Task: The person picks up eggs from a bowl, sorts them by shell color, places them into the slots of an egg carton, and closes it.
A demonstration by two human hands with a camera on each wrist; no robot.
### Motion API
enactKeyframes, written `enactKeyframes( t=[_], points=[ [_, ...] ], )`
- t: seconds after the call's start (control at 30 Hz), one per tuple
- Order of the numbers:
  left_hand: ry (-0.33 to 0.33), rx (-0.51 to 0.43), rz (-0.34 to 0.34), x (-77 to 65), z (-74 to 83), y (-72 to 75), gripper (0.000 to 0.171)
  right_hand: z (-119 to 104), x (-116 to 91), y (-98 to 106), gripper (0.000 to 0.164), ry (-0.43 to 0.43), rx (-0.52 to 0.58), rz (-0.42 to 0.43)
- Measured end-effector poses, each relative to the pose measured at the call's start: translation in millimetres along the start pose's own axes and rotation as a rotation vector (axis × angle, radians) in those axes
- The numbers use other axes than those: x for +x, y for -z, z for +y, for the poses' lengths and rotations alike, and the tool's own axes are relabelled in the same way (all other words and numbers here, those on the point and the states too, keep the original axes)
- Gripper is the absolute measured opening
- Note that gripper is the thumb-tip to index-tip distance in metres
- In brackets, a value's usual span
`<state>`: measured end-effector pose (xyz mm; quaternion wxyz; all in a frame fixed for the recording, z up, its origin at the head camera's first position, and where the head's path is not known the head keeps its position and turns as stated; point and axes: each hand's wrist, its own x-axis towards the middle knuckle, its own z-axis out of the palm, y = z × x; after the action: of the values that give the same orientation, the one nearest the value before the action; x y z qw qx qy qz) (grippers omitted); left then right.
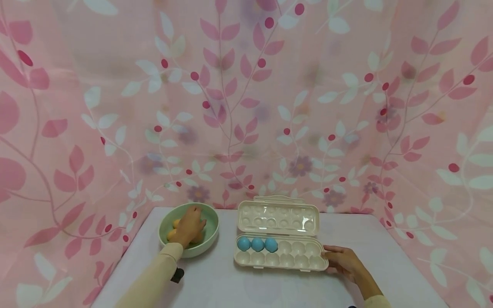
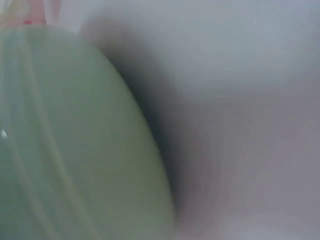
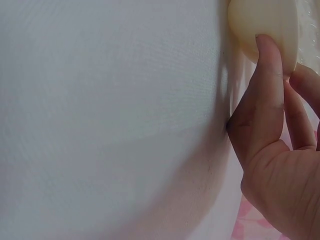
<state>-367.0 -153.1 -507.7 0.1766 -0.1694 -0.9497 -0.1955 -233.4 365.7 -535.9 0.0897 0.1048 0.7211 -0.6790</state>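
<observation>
A: What do you have around you?
B: Pink, curtain-like hangings [image 1: 246, 141] face you and flank you on both sides, printed with leafy branches [image 1: 220, 55], deep-red dots [image 1: 269, 22] and blurry mauve flowers [image 1: 300, 165].
A: And your worktop [image 1: 215, 282]?
B: Pale, faintly lilac; its far edge meets your backdrop under soft light.

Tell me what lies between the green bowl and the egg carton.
Only bare pale tabletop separates the green bowl from the egg carton, seen in the head view.

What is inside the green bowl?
Inside the green bowl are yellow rounded things, with the left hand over them. The hand covers part of the contents, so their number and whether it holds any cannot be seen.
</observation>
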Motion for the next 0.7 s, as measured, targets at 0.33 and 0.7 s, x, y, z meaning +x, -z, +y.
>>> enactKeyframes(
  t=[0.33,0.7],
  points=[
    [0.109,-0.002,-0.108,-2.7,-13.8,-2.3,0.033,-1,3,0,0.054,0.004,-0.008,0.006],
    [0.105,-0.026,-0.162,-0.6,-11.6,-10.0,0.015,1,3,1,0.055,-0.003,-0.013,0.016]
  ],
)
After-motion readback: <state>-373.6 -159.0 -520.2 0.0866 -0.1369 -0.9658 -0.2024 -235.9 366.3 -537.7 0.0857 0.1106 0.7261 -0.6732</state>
